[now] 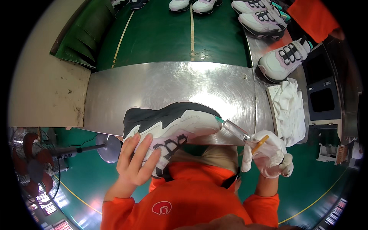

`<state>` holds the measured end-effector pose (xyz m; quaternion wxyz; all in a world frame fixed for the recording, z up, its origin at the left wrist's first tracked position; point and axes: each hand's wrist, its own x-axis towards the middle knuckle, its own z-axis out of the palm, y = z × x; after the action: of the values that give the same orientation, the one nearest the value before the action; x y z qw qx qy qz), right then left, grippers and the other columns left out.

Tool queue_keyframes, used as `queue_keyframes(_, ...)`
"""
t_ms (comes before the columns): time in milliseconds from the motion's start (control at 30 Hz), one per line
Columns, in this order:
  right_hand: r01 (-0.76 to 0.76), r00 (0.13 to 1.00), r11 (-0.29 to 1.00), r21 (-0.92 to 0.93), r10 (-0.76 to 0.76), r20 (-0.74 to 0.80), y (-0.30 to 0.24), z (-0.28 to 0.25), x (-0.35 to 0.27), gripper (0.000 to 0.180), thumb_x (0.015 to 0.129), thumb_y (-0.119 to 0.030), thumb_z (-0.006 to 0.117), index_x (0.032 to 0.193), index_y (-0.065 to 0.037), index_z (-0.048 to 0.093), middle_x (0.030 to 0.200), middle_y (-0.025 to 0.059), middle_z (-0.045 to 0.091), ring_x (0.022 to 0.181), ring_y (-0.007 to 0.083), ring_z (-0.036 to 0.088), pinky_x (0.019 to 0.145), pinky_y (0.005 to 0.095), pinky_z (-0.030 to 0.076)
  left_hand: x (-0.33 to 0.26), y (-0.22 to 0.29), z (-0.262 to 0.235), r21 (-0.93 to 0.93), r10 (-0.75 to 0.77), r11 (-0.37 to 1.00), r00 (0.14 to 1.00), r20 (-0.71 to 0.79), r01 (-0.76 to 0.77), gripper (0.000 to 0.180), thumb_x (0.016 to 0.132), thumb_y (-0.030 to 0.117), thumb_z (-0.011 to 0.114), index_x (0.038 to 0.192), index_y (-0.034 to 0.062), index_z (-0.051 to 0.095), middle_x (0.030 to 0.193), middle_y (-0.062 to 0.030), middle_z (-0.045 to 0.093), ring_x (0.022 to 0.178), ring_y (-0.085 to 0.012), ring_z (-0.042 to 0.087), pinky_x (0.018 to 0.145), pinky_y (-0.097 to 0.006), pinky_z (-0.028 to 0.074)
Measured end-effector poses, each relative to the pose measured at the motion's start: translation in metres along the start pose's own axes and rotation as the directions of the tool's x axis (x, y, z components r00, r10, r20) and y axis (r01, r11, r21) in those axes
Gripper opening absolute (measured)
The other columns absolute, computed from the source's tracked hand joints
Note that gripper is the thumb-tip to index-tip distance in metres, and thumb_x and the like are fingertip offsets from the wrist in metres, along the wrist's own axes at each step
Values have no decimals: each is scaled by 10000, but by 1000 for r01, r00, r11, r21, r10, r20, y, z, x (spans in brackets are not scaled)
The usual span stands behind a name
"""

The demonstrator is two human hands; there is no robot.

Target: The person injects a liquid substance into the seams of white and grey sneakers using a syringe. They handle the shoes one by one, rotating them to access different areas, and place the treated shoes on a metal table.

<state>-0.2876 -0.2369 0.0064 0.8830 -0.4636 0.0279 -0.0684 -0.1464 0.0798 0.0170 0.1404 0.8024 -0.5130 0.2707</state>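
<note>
A white, lilac and black sneaker [191, 122] is tipped on its side at the near edge of the metal worktop, its dark sole facing away from me and its toe to the right. My bare left hand [134, 159] grips its heel end, fingers spread over the upper. In a white glove, my right hand [268, 155] holds a clear syringe [235, 130]. The syringe's teal tip meets the toe close to the sole edge. A thin yellow stick [260, 144] also lies across the gloved fingers. The glove hides part of the syringe's rear end.
Beyond the metal worktop [165, 82] runs a green belt [165, 34] carrying more sneakers [205, 5]. Another sneaker [281, 61] stands at the right, behind a crumpled white cloth [287, 109]. An orange sleeve [312, 19] shows at the far right. A fan [36, 168] stands at the left.
</note>
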Motion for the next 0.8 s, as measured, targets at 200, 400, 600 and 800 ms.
queue_keyframes(200,122,992,956,265,-120,-26,22,9,-17,1130,460,-543,808,1262,159,434,972,279,609,677,366,626,562,403,529,3,3,-1,6,0,1000,1000,-7,0,247,837,58,638,1082,91,630,1151,-189,669,1082,-383,608,842,-452,543)
queue_keyframes(400,135,970,975,175,-94,-223,30,28,-32,1146,481,-630,819,1231,150,443,1016,305,609,583,329,591,488,379,509,2,4,1,9,8,1000,1000,-9,-8,252,842,82,646,1094,80,629,1173,-198,657,1074,-395,609,835,-464,542)
queue_keyframes(600,118,947,986,120,-76,-313,22,52,-33,1165,492,-642,792,1254,162,429,997,303,607,590,338,592,506,365,502,4,6,0,-9,-2,1000,1000,-9,2,245,845,81,634,1090,80,636,1158,-199,662,1067,-396,610,832,-466,543)
queue_keyframes(800,116,945,991,63,-91,-313,21,61,-33,1137,522,-627,781,1257,164,425,935,299,596,592,340,596,501,359,494,3,5,3,-1,-4,1000,999,-43,4,218,828,54,614,1037,86,666,1146,-180,671,1053,-382,615,834,-447,547)
